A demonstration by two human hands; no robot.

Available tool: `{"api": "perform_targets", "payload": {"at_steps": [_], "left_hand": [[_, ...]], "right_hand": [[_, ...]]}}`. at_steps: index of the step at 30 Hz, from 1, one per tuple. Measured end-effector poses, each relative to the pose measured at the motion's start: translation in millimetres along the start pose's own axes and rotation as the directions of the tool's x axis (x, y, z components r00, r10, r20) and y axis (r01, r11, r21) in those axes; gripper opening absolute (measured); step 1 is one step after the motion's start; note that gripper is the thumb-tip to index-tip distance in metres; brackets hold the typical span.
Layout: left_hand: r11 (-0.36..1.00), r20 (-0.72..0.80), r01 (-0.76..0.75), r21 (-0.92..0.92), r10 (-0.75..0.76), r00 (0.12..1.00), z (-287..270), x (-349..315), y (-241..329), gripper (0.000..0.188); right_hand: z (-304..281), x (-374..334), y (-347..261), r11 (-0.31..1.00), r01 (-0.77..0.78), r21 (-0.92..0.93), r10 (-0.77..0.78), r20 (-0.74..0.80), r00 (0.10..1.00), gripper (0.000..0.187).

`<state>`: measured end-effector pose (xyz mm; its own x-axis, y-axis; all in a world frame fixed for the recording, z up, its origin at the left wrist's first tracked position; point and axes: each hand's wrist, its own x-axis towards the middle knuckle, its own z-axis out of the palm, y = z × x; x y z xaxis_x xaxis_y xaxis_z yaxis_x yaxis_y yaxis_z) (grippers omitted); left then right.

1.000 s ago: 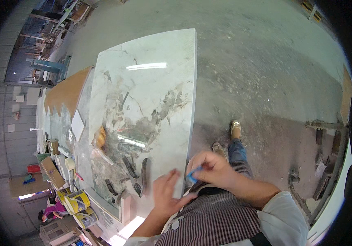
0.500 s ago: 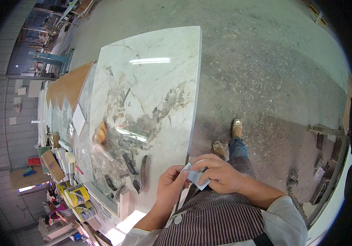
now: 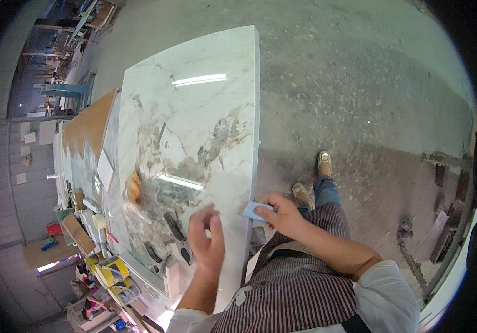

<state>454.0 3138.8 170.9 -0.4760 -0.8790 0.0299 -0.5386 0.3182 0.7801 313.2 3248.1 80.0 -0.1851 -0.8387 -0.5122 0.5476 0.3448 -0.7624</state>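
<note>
A glossy white stone-look slab (image 3: pixel 194 111) with brown and grey veining lies in front of me and to the left. At its right edge, my right hand (image 3: pixel 283 215) pinches a light blue folded sheet (image 3: pixel 255 211), which rests against the slab's edge. My left hand (image 3: pixel 206 240) is raised over the slab's near part, its fingers partly curled and apart, with nothing visible in them. Beside it lies a dark-handled tool (image 3: pixel 174 226) with a grey end, partly hidden by the hand. Another dark tool (image 3: pixel 153 252) lies farther left.
An orange-brown lump (image 3: pixel 133 187) sits on the slab's left side. Yellow buckets (image 3: pixel 112 268) stand at the lower left, near a brown board (image 3: pixel 77 233). A jagged brown panel (image 3: pixel 88 125) lies beyond the slab. Rough concrete floor (image 3: pixel 349 94) stretches to the right.
My hands have parted. The left let go of the blue sheet and moved left over the slab; the right kept the sheet and brought it to the slab's edge.
</note>
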Motion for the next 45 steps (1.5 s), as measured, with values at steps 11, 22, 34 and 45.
{"api": "perform_targets", "payload": {"at_steps": [11,22,34,45], "left_hand": [[0.868,0.133,-0.234,0.437,0.195,0.972,21,170,-49,0.053],[0.677,-0.052,0.011,0.736,0.041,0.998,36,255,-77,0.061],[0.696,-0.016,-0.042,0.717,0.076,0.997,46,253,-61,0.058],[0.702,0.003,-0.051,0.711,0.069,0.998,40,247,-57,0.058]], "right_hand": [[-19,76,-33,0.884,0.429,-0.184,-0.458,-0.167,0.873,0.033],[-17,65,-26,0.922,0.311,-0.229,-0.337,-0.081,0.938,0.032],[-132,229,-188,0.902,0.271,-0.336,-0.407,-0.448,0.796,0.040],[-144,244,-201,0.930,0.232,-0.286,-0.329,-0.364,0.871,0.043]]}}
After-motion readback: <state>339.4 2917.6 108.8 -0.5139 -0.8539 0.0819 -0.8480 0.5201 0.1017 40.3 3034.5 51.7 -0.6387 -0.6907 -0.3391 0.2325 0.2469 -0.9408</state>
